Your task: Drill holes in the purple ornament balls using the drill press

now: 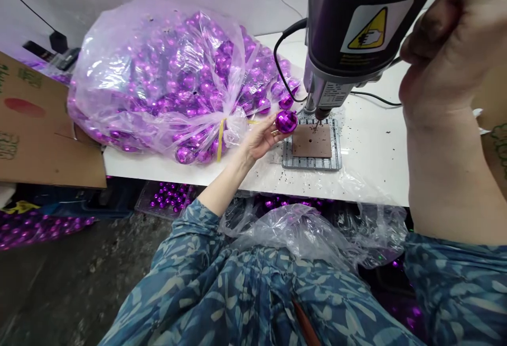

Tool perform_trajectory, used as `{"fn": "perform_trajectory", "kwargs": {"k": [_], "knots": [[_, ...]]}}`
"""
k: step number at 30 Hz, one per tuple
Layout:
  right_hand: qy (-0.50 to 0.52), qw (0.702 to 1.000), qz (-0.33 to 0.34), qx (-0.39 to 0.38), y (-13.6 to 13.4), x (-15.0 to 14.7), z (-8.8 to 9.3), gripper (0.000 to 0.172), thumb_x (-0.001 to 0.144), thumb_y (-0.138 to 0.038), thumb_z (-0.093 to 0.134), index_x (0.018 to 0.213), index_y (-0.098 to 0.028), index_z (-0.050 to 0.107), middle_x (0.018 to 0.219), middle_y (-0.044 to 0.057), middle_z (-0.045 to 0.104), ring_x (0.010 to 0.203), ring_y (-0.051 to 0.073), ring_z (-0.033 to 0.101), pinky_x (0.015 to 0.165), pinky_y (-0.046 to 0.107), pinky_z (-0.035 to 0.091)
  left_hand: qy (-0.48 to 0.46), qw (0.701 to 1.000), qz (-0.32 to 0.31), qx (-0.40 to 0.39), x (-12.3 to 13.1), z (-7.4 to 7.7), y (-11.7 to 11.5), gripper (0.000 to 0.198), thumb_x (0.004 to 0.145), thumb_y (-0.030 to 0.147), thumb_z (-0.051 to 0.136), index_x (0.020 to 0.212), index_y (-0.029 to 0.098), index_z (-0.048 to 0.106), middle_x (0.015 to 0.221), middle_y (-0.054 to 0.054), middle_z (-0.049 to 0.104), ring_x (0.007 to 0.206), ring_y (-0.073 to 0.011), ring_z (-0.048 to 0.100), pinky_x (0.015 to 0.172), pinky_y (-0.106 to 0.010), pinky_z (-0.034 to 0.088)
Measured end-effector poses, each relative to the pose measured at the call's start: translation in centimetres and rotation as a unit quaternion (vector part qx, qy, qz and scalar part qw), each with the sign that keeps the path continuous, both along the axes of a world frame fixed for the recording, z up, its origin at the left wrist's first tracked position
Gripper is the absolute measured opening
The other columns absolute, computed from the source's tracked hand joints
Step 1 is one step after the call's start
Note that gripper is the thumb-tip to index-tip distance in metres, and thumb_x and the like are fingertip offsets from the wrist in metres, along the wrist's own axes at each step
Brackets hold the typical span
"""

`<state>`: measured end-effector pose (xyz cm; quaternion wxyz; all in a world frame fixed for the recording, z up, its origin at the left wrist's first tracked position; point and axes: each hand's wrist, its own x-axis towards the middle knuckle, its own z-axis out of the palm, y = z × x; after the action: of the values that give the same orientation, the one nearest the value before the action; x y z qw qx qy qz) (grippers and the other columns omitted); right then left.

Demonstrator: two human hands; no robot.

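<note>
My left hand (pixel 262 139) grips a shiny purple faceted ball ornament (pixel 286 122) at its fingertips, just left of the drill press's bit. A dark-bodied bench drill press (pixel 362 24) with a yellow warning label rises over a brown square board (pixel 312 144), which lies on a slotted metal base (pixel 312 164). The board has a small dark hole in it. Raised at the upper right, beside the drill's head, my right hand (pixel 439 39) is closed with its fingers curled. What it grips is hidden behind the hand and the drill's body.
A big tied clear bag (pixel 154 82) full of purple balls lies on the white table (pixel 372 150). Dark shavings are scattered around the base. A cardboard box (pixel 47 129) stands at left. Below the table edge are a tray (pixel 168 198) of purple balls and clear plastic sheeting (pixel 297 230).
</note>
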<state>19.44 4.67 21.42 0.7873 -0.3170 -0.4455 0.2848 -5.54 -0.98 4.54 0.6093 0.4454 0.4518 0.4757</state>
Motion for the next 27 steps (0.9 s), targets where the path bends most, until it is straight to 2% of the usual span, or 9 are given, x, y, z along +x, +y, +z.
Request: {"fn": "perform_trajectory", "kwargs": {"k": [3,7,10,13,16,18,21,27], "knots": [[-0.022,1.0,0.008,0.003,0.2,0.1,-0.1,0.027,0.095,-0.038,0.073,0.079,-0.02,0.062,0.054,-0.007,0.035,0.043,0.004,0.044,0.041,0.021,0.025,-0.03,0.999,-0.001,-0.042,1.3,-0.3,-0.4,0.036,0.101,0.048,0.08,0.129,0.026,0.076,0.134,-0.012,0.08,0.133,-0.0291,0.074,0.11,-0.05,0.065],[-0.02,0.999,0.001,0.026,0.3,-0.1,0.0,0.029,0.096,-0.033,0.073,0.077,-0.018,0.057,0.055,-0.006,0.036,0.042,0.005,0.042,0.039,0.023,0.02,-0.038,0.997,0.019,-0.065,2.3,-1.1,-0.7,0.037,0.096,0.047,0.084,0.122,0.023,0.075,0.13,-0.011,0.081,0.121,-0.0249,0.077,0.1,-0.042,0.067],[-0.015,0.999,0.006,0.029,-0.1,-0.6,0.4,0.029,0.099,-0.027,0.068,0.074,-0.019,0.056,0.051,-0.007,0.03,0.039,0.005,0.036,0.039,0.025,0.016,0.01,0.998,0.047,-0.027,2.9,-2.0,-0.7,0.038,0.09,0.041,0.089,0.118,0.021,0.074,0.122,-0.008,0.082,0.106,-0.019,0.078,0.095,-0.035,0.066],[-0.011,1.0,-0.004,0.018,-0.9,-1.3,1.0,0.033,0.103,-0.021,0.059,0.071,-0.02,0.052,0.047,-0.009,0.027,0.038,0.003,0.029,0.04,0.023,0.014,0.07,0.996,0.035,0.046,3.6,-2.9,-0.5,0.044,0.088,0.035,0.091,0.126,0.022,0.072,0.118,-0.006,0.081,0.102,-0.0156,0.077,0.099,-0.032,0.063],[0.014,1.0,-0.01,0.005,-1.7,-1.8,1.4,0.04,0.108,-0.018,0.042,0.07,-0.019,0.051,0.045,-0.008,0.026,0.037,0.002,0.023,0.041,0.024,0.011,0.082,0.994,0.013,0.077,4.3,-3.7,-0.1,0.051,0.09,0.035,0.09,0.134,0.022,0.067,0.116,-0.006,0.079,0.108,-0.0176,0.077,0.106,-0.035,0.06],[0.016,1.0,0.014,-0.003,-2.0,-1.9,1.6,0.041,0.109,-0.018,0.037,0.071,-0.019,0.052,0.046,-0.008,0.028,0.038,0.003,0.024,0.043,0.024,0.012,0.085,0.993,0.006,0.079,4.7,-4.0,0.3,0.051,0.088,0.036,0.092,0.13,0.022,0.065,0.118,-0.007,0.079,0.114,-0.0202,0.077,0.109,-0.037,0.059],[0.028,1.0,0.012,0.001,-2.3,-2.1,1.7,0.043,0.11,-0.02,0.036,0.068,-0.02,0.047,0.045,-0.009,0.022,0.038,0.002,0.018,0.042,0.024,0.008,0.09,0.992,0.001,0.085,5.3,-4.1,0.8,0.048,0.086,0.035,0.092,0.123,0.022,0.065,0.124,-0.009,0.078,0.121,-0.0225,0.076,0.114,-0.04,0.057],[0.013,0.999,0.035,-0.017,-3.0,-1.9,2.0,0.039,0.107,-0.014,0.04,0.069,-0.02,0.049,0.047,-0.008,0.029,0.04,0.001,0.025,0.04,0.019,0.016,0.148,0.983,-0.013,0.112,6.2,-3.7,0.8,0.051,0.08,0.03,0.092,0.124,0.021,0.067,0.129,-0.01,0.078,0.115,-0.0233,0.076,0.109,-0.04,0.059]]}}
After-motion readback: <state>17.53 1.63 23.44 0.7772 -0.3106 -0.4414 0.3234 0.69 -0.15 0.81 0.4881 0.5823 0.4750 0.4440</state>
